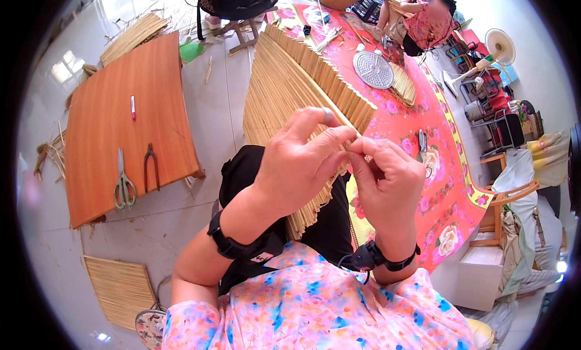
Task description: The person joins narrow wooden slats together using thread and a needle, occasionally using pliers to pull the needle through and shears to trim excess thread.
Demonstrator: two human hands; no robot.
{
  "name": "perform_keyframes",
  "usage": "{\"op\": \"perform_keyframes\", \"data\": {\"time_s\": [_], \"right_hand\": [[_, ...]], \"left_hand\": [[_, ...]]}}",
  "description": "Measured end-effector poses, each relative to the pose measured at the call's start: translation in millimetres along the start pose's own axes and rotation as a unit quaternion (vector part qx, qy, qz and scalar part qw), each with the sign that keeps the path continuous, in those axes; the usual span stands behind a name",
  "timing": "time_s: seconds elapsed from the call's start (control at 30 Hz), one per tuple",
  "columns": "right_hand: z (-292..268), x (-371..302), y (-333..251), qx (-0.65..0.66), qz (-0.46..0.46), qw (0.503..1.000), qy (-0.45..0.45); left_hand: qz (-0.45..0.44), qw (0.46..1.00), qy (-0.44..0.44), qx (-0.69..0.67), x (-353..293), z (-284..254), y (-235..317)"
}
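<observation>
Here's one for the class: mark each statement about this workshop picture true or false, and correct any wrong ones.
1. The left hand and right hand are close together at the straw-coloured piece. True.
2. The green-handled scissors lie on the pink floral cloth. False: they lie on the brown wooden table.
3. The dark pincers lie to the right of the scissors. True.
4. The standing fan is at the picture's left. False: it is at the upper right.
5. A small marker lies on the wooden table. True.
</observation>
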State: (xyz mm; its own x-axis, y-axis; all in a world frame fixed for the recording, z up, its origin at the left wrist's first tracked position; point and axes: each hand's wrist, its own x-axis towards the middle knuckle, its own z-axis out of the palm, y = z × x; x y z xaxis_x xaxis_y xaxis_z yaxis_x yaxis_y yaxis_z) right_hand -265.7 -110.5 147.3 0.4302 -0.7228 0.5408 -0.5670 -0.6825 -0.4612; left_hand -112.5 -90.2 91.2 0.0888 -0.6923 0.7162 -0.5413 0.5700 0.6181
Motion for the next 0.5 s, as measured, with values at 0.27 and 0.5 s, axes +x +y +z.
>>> {"op": "perform_keyframes", "data": {"time_s": [0.27, 0.5], "right_hand": [[6, -6, 8, 0.08, 0.173, 0.977, 0.099], [24, 2, 9, 0.116, 0.188, 0.974, 0.051]], "left_hand": [[-0.114, 0.95, 0.11, -0.269, -12, 9, -25], [-0.174, 0.794, 0.139, -0.566, -4, 17, -28]]}}
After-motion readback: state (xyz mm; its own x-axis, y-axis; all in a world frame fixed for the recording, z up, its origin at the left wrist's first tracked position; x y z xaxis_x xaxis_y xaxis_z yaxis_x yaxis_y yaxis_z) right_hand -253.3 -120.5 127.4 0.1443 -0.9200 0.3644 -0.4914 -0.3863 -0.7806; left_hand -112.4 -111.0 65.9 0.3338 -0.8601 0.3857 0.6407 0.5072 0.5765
